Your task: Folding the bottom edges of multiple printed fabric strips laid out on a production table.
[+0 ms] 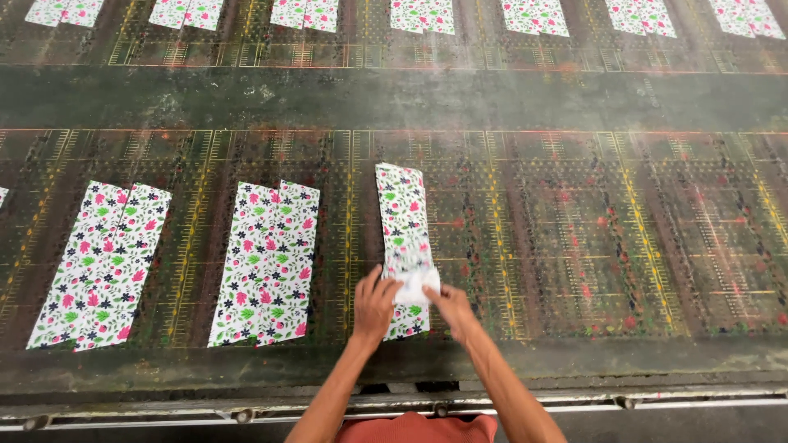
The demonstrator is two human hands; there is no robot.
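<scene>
Floral fabric strip [404, 238] lies on the counter [574, 246], third in the near row, long axis running away from the person, near end at the hands.

Left to right across the near row:
- Sliver of another printed piece [2, 195] at the far left edge, mostly out of frame.
- Wide floral panel [100, 264], two strips side by side, flat, slightly slanted.
- Second floral panel [267, 262], same build, well apart from the first.
- Then the single strip, narrower than both panels.
- Left hand [374, 305] flat on the counter, fingers spread, touching the strip's left edge near its lower end.
- Right hand [443, 305] pinching a small lifted fold of the strip, white underside showing. Hands close together, not touching.
- Counter right of the strip shows only ink-stained grid marks.

Far row along the top edge: more floral pieces [422, 16], evenly spaced.

Metal rail [246, 408] runs along the near counter edge.
</scene>
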